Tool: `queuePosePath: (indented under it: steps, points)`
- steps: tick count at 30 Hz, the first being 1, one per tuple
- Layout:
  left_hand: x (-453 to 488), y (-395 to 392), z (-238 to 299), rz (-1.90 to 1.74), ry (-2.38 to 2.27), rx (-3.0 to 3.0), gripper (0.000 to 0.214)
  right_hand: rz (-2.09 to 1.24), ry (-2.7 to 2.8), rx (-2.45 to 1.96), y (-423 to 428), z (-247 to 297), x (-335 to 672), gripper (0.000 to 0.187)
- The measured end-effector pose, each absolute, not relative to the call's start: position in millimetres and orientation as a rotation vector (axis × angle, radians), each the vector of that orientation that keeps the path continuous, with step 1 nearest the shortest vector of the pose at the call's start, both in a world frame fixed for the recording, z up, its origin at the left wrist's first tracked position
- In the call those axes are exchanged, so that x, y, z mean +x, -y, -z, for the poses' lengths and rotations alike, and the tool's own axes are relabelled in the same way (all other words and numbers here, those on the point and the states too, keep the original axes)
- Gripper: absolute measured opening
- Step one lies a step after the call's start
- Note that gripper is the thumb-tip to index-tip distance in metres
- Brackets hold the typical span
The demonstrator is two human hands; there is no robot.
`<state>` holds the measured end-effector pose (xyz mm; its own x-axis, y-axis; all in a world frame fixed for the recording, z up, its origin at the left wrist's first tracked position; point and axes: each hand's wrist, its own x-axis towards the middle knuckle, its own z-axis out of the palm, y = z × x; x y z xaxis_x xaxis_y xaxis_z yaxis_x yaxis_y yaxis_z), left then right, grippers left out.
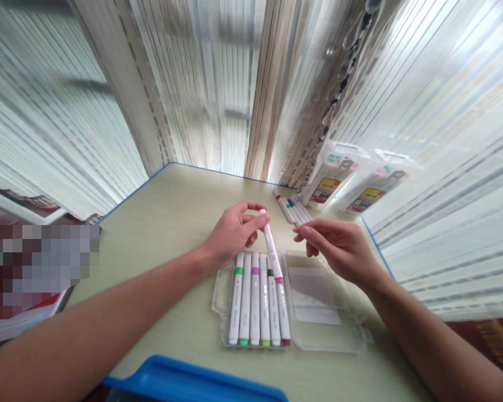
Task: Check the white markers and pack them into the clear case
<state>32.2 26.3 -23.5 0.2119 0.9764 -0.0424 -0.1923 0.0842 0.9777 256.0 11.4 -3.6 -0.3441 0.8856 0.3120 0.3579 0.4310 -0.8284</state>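
My left hand (241, 226) pinches a white marker (270, 245) by its upper end between thumb and fingers. Pink shows at the marker's lower end, which overlaps the markers below. Beneath it lies an open clear plastic case (218, 296). Several white markers (255, 301) lie side by side in its left half, with green, purple and black bands and coloured ends. The case's right half (347, 335) holds a pale paper insert (316, 298). Above that half hovers my right hand (333, 243), its fingers loosely bent with nothing visible between them.
Several more markers (291, 207) lie at the table's back right. Two clear packages (329, 178) with labels stand beside them. A blue tray (193, 382) is at the front edge of the pale green table (159, 206). Stringy curtains (201, 84) hang behind.
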Motion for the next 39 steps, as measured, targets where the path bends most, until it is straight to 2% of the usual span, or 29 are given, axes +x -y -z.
queuePosePath:
  steps: [9,22,28,39]
  points:
    - [30.6,-25.4,25.6,-1.001,-0.960,1.239,0.035,-0.908,1.972,-1.069,-12.3,4.7,254.2,0.033]
    - [30.2,-23.1,27.3,-0.909,-0.927,1.426,0.027,-0.861,1.974,-1.079,-9.1,3.3,254.3,0.031]
    - [31.3,-23.9,27.6,-0.908,-0.916,1.451,0.015,-0.816,1.991,-1.088,-7.6,7.4,255.3,0.030]
    - [31.9,-25.3,29.2,-0.952,-0.929,1.375,0.018,-0.796,1.995,-1.080,-8.6,7.5,254.7,0.029]
